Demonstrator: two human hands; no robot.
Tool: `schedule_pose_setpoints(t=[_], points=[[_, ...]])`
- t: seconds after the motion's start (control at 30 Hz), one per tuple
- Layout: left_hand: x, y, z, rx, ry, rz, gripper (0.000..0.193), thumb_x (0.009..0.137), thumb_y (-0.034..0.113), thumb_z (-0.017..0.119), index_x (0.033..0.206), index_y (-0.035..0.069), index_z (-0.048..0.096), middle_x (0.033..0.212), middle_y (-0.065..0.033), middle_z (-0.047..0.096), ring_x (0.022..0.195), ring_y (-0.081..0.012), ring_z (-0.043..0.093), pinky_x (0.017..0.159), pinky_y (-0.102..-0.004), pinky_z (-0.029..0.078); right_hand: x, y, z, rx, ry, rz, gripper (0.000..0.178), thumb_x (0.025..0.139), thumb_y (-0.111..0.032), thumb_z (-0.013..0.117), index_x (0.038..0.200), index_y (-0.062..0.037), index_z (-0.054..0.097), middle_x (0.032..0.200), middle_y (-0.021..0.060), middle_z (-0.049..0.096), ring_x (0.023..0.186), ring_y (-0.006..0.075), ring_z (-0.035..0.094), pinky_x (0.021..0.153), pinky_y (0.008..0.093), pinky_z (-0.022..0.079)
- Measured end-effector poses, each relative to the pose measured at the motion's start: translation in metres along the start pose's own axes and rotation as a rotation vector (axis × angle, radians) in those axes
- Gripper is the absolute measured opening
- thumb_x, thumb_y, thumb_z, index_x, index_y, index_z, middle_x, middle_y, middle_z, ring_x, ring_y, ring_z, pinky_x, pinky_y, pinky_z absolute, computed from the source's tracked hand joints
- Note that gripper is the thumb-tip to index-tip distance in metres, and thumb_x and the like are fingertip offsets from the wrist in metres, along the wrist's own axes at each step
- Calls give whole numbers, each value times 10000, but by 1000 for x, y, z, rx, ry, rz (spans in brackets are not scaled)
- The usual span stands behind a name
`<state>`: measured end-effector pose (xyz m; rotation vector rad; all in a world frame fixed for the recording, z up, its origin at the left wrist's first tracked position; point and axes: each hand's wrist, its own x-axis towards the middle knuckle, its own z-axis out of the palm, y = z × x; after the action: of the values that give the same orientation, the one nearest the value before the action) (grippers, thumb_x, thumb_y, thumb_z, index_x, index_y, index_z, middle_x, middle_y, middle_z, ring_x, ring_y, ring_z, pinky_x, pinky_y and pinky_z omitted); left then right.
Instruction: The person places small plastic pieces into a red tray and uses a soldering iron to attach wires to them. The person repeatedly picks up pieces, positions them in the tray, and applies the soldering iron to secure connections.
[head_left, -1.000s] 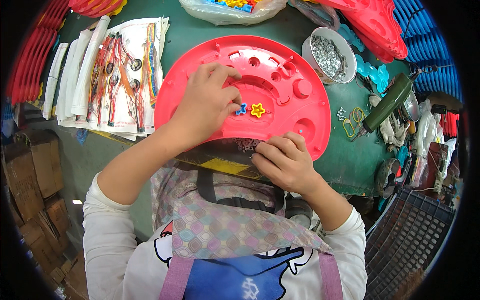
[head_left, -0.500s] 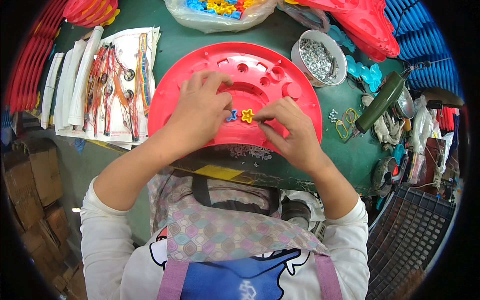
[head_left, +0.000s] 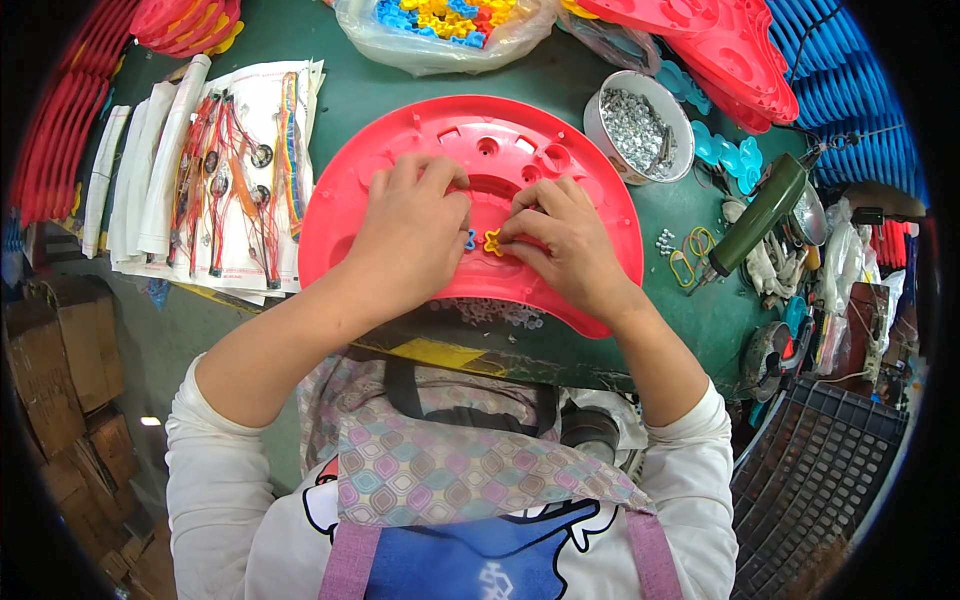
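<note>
A red, curved plastic shell (head_left: 335, 185) with pegs and round holes lies on the table in front of me. My right hand (head_left: 568, 245) is closed, its thumb and forefinger pinching a small yellow star-shaped piece (head_left: 492, 242) at the shell's middle. Just left of it sits a blue star-shaped piece (head_left: 471, 240), mostly covered by my left hand (head_left: 412, 225). That hand rests over the shell with curled fingers, their tips at the blue piece; its grip is partly hidden.
A bag of coloured star pieces (head_left: 440, 50) lies at the back. Right of the shell stand a bowl of screws (head_left: 638, 128) and a green electric screwdriver (head_left: 765, 215). Wired parts (head_left: 225, 180) lie on white sheets at left. Small clear pieces (head_left: 495, 312) lie at the front edge.
My right hand has moved left, its fingertips now on the yellow star piece. My left hand covers more of the blue one. The shell appears slightly lower in view.
</note>
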<state>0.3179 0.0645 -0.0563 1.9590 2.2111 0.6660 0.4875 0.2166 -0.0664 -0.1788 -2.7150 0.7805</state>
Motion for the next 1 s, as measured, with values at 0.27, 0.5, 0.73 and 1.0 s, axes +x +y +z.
schedule_pose_setpoints(t=[0.27, 0.5, 0.73, 1.0], points=[[3, -5, -9, -136, -87, -36, 114, 806, 86, 740, 881, 48, 664, 1214, -90, 568, 1220, -325, 466, 1036, -474, 392, 5, -5, -2, -66, -50, 27, 144, 798, -111, 765, 928, -90, 707, 1010, 53, 583, 971, 268, 527, 877, 410, 457], [-1, -17, -9, -205, -33, 8, 133, 811, 69, 729, 907, 39, 642, 1165, -102, 590, 1203, -329, 480, 1053, -451, 395, 18, -13, -6, -113, -170, 98, 135, 814, -147, 739, 914, -68, 695, 985, 87, 588, 981, 289, 545, 872, 421, 463], [-10, -16, -16, -417, 46, 11, 228, 800, 21, 716, 1013, 34, 635, 924, -106, 643, 918, -304, 614, 819, -402, 519, 22, -16, -8, -71, -156, 169, 183, 786, -101, 777, 923, -56, 665, 975, 105, 572, 968, 315, 546, 854, 432, 452], [-13, -17, -4, -252, 111, 129, 158, 789, 26, 759, 927, 45, 684, 930, -82, 657, 919, -274, 624, 805, -388, 514, -25, -56, 3, 69, 300, 149, 218, 771, -69, 794, 925, -48, 641, 885, 102, 577, 816, 302, 552, 714, 408, 424]])
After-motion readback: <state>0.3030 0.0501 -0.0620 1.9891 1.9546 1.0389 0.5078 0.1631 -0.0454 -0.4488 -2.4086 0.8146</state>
